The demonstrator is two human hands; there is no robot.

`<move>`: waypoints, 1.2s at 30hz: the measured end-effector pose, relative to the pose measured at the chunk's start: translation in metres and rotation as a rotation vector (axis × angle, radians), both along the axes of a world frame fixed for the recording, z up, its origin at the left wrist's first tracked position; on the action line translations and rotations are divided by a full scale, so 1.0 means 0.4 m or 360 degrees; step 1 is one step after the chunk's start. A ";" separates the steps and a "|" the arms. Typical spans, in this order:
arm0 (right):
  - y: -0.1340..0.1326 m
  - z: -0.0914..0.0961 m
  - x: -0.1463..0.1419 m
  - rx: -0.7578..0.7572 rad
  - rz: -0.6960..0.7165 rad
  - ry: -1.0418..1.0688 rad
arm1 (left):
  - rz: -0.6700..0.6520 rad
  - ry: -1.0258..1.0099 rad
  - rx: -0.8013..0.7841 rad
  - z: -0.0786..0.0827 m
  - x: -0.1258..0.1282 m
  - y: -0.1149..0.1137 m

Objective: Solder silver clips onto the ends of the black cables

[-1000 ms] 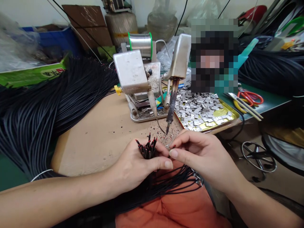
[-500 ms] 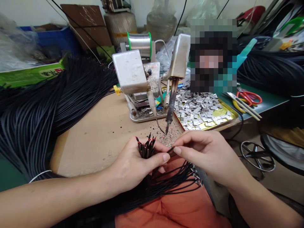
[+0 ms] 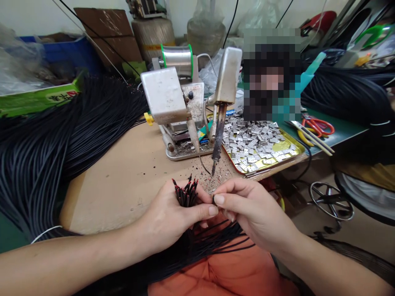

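My left hand [image 3: 173, 216] is wrapped round a bundle of black cables [image 3: 187, 195], whose cut ends stick up and show red wire tips. Its thumb and forefinger point toward my right hand [image 3: 253, 207]. With thumb and forefinger pinched, my right hand grips the end of one black cable [image 3: 213, 199]; the fingertips mostly hide it. The lengths of the cables [image 3: 212, 240] hang below my hands over orange cloth. Just beyond my fingers a soldering iron [image 3: 219, 135] points down from its metal stand [image 3: 165, 96], its tip above wire scraps on the board.
A shallow yellow tray [image 3: 279, 146] full of small metal pieces stands right of the iron. A solder spool [image 3: 177, 61] sits behind the stand. Thick black cable bundles [image 3: 33, 156] cover the left side. Red-handled pliers [image 3: 322, 128] lie at right, near another person [image 3: 268, 86].
My right hand has moved left and turned inward, closer to my left hand, still pinching the cable end. My left hand keeps the bundle. The view has shifted slightly.
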State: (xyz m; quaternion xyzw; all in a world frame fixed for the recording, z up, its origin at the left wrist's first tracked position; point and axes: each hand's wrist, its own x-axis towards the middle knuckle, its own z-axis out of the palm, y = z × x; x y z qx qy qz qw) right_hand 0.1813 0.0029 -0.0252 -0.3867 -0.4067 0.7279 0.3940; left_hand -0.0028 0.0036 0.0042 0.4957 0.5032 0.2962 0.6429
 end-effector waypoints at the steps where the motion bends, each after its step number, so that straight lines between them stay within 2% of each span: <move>1: -0.001 0.004 0.000 0.0018 0.0011 -0.0023 | -0.0002 -0.0001 -0.0002 0.001 0.000 0.000; 3: 0.011 0.020 0.016 0.0193 0.0025 -0.0268 | 0.0007 0.0003 -0.0008 0.003 0.000 0.001; 5: 0.042 0.038 0.051 0.0573 -0.0053 -0.0736 | 0.0019 -0.0007 -0.0035 0.002 -0.001 0.002; 8: 0.109 0.046 0.113 0.1302 -0.0515 -0.1485 | 0.0029 -0.0016 -0.0095 -0.002 -0.002 0.005; 11: 0.162 0.024 0.148 0.1556 -0.0401 -0.1747 | 0.0041 -0.0002 -0.0107 -0.005 -0.001 0.011; 14: 0.178 -0.002 0.147 0.1584 -0.0293 -0.1822 | 0.0082 0.0022 -0.0063 -0.006 -0.001 0.016; 17: 0.173 -0.014 0.133 0.1629 -0.0323 -0.1901 | 0.0100 0.0058 -0.0027 -0.011 -0.005 0.018; 21: 0.168 -0.015 0.127 0.1701 -0.0334 -0.2011 | 0.0131 0.0050 -0.0011 -0.019 -0.011 0.018; 27: 0.169 -0.006 0.143 0.1608 -0.0205 -0.1959 | 0.0144 0.0037 0.0005 -0.022 -0.009 0.018; 31: 0.168 -0.010 0.143 0.1526 -0.0277 -0.1922 | 0.0130 0.0053 0.0028 -0.024 -0.011 0.018; 34: 0.164 -0.010 0.140 0.1553 -0.0312 -0.1918 | 0.0127 0.0021 0.0034 -0.027 -0.013 0.019; 36: 0.157 -0.004 0.138 0.1559 -0.0436 -0.1857 | 0.0138 -0.0013 0.0018 -0.029 -0.014 0.019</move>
